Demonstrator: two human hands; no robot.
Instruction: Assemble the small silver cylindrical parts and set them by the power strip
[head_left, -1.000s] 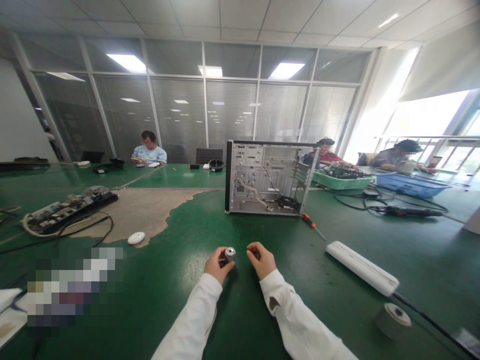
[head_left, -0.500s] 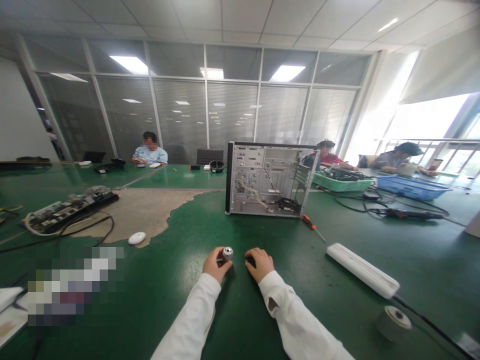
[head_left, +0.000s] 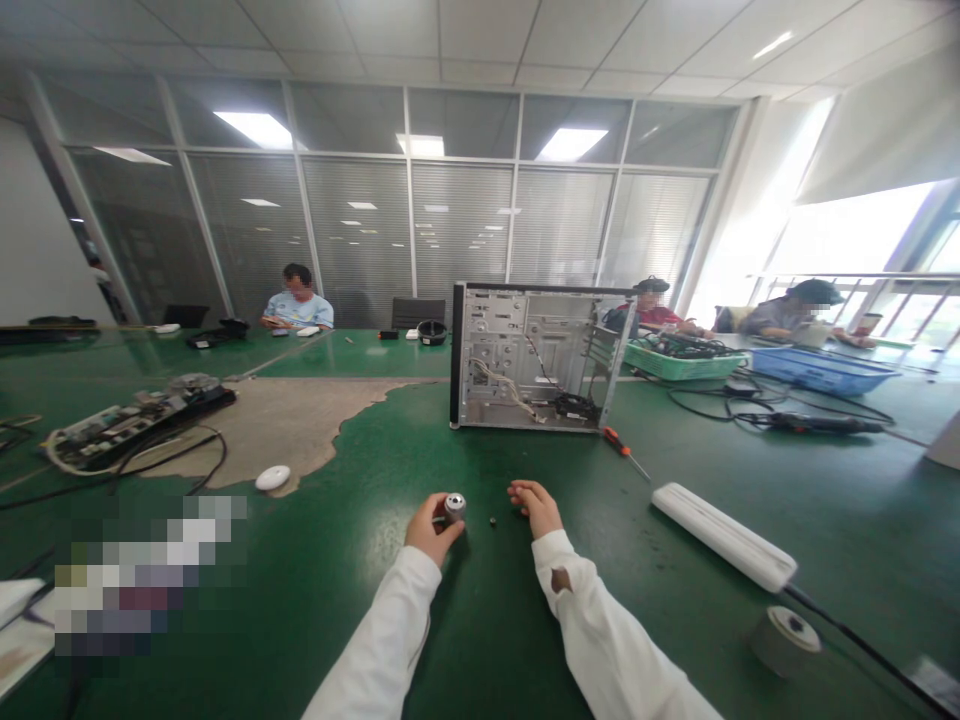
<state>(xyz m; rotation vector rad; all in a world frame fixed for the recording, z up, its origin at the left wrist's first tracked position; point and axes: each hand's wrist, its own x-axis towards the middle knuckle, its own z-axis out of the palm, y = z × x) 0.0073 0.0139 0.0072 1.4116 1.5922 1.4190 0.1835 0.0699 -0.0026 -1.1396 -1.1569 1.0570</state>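
My left hand (head_left: pixel 433 532) is wrapped round a small silver metal cylinder (head_left: pixel 454 507) standing on the green table. To its right my right hand (head_left: pixel 537 508) hovers near the tabletop with its fingers apart and nothing in them. Between the two hands lies a tiny dark metal part (head_left: pixel 493 521). Behind them an open computer case (head_left: pixel 536 360) stands upright, with loose cables inside. An orange screwdriver (head_left: pixel 618 444) lies by the case's lower right corner.
On the right are a white power strip (head_left: pixel 724 535), a grey cylinder (head_left: pixel 785 641), a green basket (head_left: pixel 686 364) and a blue basket (head_left: pixel 823 374). A circuit board assembly (head_left: pixel 142 420) and a white oval object (head_left: pixel 273 478) lie left. Several people sit beyond.
My right hand has moved right and its fingers have opened, leaving the tiny part visible on the table. My left hand keeps its hold on the cylinder.
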